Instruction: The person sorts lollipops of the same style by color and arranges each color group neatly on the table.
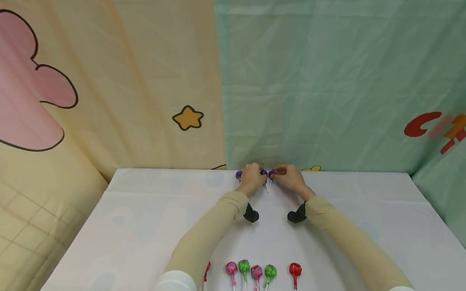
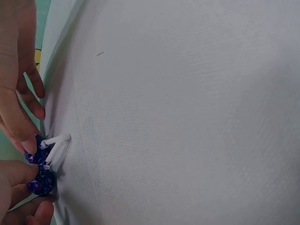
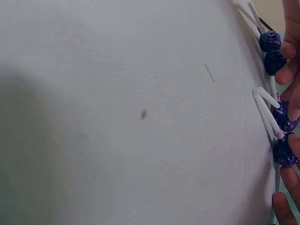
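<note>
At the table's far edge, my left hand point(image 1: 252, 179) pinches the head of a purple-wrapped lollipop point(image 3: 287, 117). Close to its right, my right hand point(image 1: 288, 178) pinches a second purple lollipop point(image 1: 271, 175) by the head. The two heads sit side by side, and their white sticks point(image 2: 57, 139) meet at the ends in a V. Two more dark purple lollipops point(image 3: 270, 41) lie just left of my left hand in the right wrist view; the head view shows one purple head point(image 1: 239, 175) there, partly hidden.
Near the front of the white table point(image 1: 141, 248) lie several lollipops: pink ones point(image 1: 231, 268), green ones point(image 1: 244, 266), a red one point(image 1: 295, 269) and another red one point(image 1: 207, 272) partly behind the left sleeve. A printed cloth point(image 1: 311, 86) hangs behind the far edge.
</note>
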Tool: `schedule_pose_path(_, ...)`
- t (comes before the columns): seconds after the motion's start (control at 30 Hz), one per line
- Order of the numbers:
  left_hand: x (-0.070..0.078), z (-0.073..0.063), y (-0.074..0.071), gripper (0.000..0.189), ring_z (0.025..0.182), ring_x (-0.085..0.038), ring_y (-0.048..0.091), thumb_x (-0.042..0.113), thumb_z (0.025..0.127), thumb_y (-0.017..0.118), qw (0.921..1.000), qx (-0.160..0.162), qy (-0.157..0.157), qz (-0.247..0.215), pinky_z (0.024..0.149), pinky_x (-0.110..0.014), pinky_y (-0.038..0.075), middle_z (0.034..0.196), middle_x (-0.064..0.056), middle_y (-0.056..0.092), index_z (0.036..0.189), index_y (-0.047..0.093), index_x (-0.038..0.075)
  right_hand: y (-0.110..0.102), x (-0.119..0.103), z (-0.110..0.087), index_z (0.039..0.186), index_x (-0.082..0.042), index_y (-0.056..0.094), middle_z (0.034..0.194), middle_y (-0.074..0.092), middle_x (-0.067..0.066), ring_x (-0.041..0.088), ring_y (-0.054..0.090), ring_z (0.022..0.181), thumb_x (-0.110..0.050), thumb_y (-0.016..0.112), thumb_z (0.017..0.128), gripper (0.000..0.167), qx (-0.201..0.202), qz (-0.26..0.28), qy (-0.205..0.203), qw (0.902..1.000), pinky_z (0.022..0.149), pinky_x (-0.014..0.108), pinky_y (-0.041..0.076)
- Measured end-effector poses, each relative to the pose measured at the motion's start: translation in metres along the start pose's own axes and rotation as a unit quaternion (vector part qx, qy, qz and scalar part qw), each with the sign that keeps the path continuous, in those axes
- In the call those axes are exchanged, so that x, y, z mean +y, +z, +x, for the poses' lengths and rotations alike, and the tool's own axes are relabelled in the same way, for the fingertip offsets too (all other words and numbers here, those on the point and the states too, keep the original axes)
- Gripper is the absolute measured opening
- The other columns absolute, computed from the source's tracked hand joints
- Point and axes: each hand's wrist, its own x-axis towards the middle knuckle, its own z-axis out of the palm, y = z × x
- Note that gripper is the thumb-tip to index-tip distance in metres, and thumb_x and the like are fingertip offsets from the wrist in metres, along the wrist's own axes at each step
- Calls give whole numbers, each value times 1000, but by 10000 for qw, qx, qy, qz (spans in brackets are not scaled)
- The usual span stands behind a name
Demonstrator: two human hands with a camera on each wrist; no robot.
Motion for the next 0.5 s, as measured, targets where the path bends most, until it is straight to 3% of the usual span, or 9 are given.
schedule_pose_path(0.5,-2,-1,1,30,106,-25,66,20,87,71,10000,3,78,-5,88,-33,53,112,-10,71,113,71,4,-2,7,1,112,2,68,103,71,20,33,66,93,-16,70,88,30,-192,71,-196,9996,83,44,51)
